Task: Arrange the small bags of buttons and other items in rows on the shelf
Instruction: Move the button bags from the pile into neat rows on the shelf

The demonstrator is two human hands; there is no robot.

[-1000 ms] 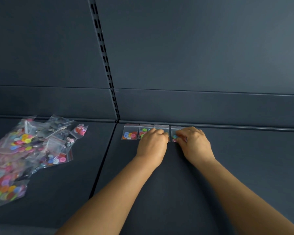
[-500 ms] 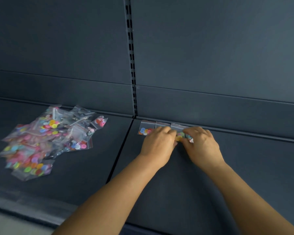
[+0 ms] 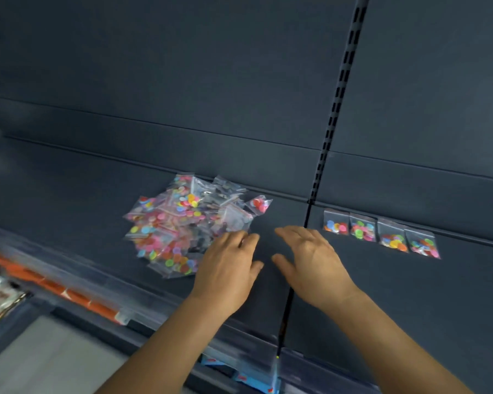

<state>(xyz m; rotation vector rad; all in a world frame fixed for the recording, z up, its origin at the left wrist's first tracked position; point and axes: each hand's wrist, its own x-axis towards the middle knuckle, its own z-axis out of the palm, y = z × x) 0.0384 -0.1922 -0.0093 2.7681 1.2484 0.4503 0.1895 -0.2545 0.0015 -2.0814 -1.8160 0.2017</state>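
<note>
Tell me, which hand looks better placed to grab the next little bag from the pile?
Probably the left hand: its fingertips already reach the near edge of the pile. The right hand hovers open between the pile and the row of four bags.

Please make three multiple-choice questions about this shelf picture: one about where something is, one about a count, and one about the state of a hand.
1. Where is the pile of small bags, seen from the row of bags?
A. to its left
B. to its right
C. on top of it

2. How many bags lie in the row?
A. two
B. four
C. seven

3. What is the right hand doing?
A. gripping a bag
B. holding nothing, fingers straight
C. pressing the row

Answers: 1 A, the pile lies left of the shelf seam. 2 B, four bags lie side by side. 3 B, its fingers are spread, with nothing in them.
</note>
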